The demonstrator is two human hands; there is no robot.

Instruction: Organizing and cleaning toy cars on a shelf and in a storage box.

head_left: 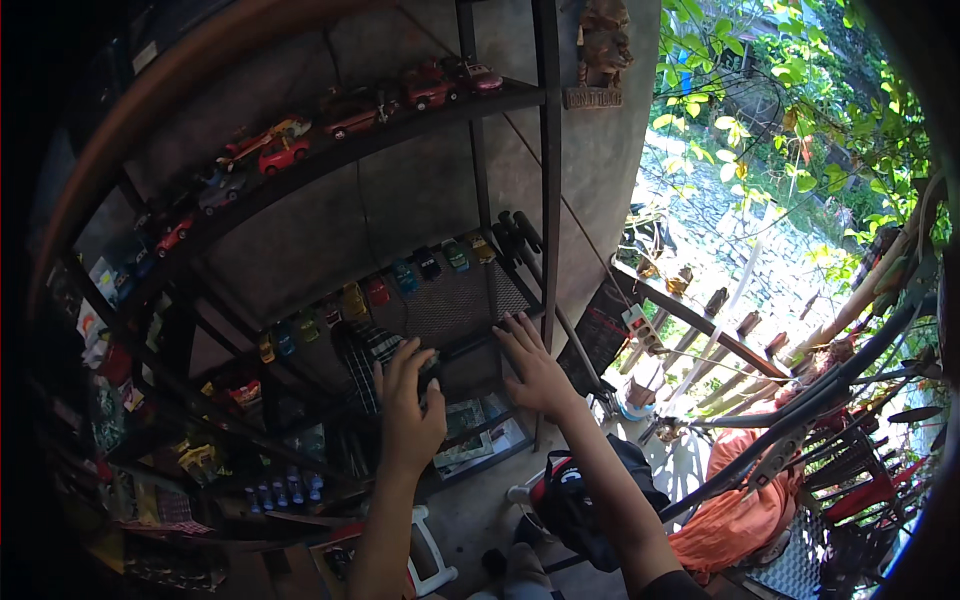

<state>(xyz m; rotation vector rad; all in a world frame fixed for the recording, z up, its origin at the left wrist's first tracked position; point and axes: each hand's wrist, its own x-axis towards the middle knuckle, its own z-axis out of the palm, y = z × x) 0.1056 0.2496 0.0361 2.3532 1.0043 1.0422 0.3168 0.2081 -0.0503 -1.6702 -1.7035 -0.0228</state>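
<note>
Two hands by a shelf of toy cars

The left hand point(410, 410) is up in front of a dark checked cloth point(358, 368). Its fingers are a bit bent, and its thumb sticks out to the side. I cannot tell if the fingers pinch the cloth or are just near it. The right hand point(540, 380) is flat, with its fingers spread apart — it is close to the front edge of the mesh shelf point(455, 312). I cannot tell if it touches that edge.

The cloth is at the front of the mesh shelf, just left of the left hand. Small toy cars stand in a row along the back, and a red car point(377, 291) is one of them. Black tubes point(515, 238) are at the right end.

More cars, lots of them red, sit on the top shelf point(440, 117). A brown carving point(604, 48) hangs on the wall. Down low, a black bag point(625, 470) is partly behind the right arm — and an orange cloth point(730, 510) is farther right. Green leaves point(735, 130) shine outside.
</note>
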